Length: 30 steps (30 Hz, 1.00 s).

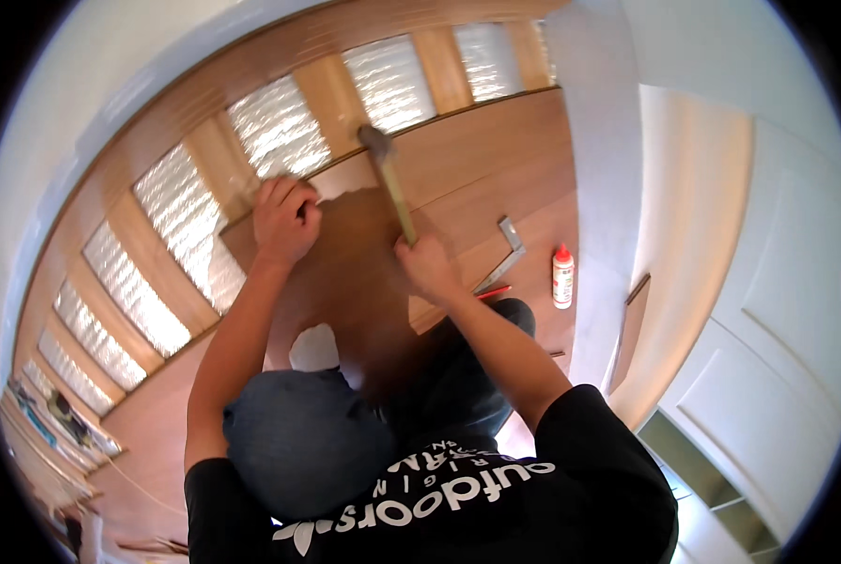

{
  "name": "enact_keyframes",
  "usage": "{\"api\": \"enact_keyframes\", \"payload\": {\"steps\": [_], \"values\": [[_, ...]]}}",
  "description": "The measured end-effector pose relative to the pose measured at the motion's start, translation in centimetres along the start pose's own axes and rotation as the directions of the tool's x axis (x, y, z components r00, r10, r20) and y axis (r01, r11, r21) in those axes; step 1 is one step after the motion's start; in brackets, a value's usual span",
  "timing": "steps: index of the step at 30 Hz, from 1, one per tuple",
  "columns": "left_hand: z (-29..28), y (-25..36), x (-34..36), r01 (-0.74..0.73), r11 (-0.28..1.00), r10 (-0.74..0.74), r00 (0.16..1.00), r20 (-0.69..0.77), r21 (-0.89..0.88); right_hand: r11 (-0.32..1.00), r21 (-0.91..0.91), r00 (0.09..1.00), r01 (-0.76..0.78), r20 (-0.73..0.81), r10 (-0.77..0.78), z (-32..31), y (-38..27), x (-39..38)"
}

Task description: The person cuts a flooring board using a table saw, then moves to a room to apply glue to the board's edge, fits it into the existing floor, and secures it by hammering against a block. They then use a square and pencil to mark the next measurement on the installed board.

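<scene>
Your black shirt (608, 489) sat nearest. Past it, your right hand (427, 268) was wrapped round the hammer (395, 193), its head far of those fingers, right of your left hand (287, 221). Left fingers curled near the planks' (491, 150) far edge; couldn't make out a grip. Probably tapping; next strike called for left fingers clear.

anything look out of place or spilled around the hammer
No spill or damage stands out. Slightly untidy: a metal square and a red stick lie loose on the boards, right of the hammer; the square looks askew to the seams.
</scene>
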<state>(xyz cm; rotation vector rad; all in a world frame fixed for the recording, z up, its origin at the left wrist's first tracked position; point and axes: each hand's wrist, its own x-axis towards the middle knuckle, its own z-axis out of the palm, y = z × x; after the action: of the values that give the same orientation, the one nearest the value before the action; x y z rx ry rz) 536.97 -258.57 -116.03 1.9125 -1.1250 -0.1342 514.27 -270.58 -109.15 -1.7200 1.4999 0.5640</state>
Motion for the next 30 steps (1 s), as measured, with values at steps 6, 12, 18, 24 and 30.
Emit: {"api": "enact_keyframes", "payload": {"steps": [6,12,18,24,30], "values": [[0.1,0.1,-0.2,0.048,0.998,-0.05,0.997,0.055,0.029,0.915,0.315,0.963,0.252,-0.171,-0.206,-1.2,0.4,2.7],[-0.1,1.2,0.1,0.033,0.997,-0.041,0.994,0.1,0.074,0.971,0.214,0.947,0.105,-0.319,-0.033,-11.9,4.7,10.1],[0.9,1.0,-0.6,0.022,0.994,-0.042,0.982,0.184,0.109,0.99,0.096,0.88,0.103,-0.472,-0.046,-21.4,9.2,17.8],[1.7,0.9,-0.1,-0.012,0.989,-0.023,0.973,0.228,0.148,0.999,0.035,0.963,-0.026,-0.269,0.034,-25.9,12.7,19.8],[1.5,0.7,0.4,-0.011,0.966,-0.074,0.946,0.317,0.258,0.995,-0.07,0.964,-0.075,-0.261,0.054,-25.4,15.6,19.0]]}}
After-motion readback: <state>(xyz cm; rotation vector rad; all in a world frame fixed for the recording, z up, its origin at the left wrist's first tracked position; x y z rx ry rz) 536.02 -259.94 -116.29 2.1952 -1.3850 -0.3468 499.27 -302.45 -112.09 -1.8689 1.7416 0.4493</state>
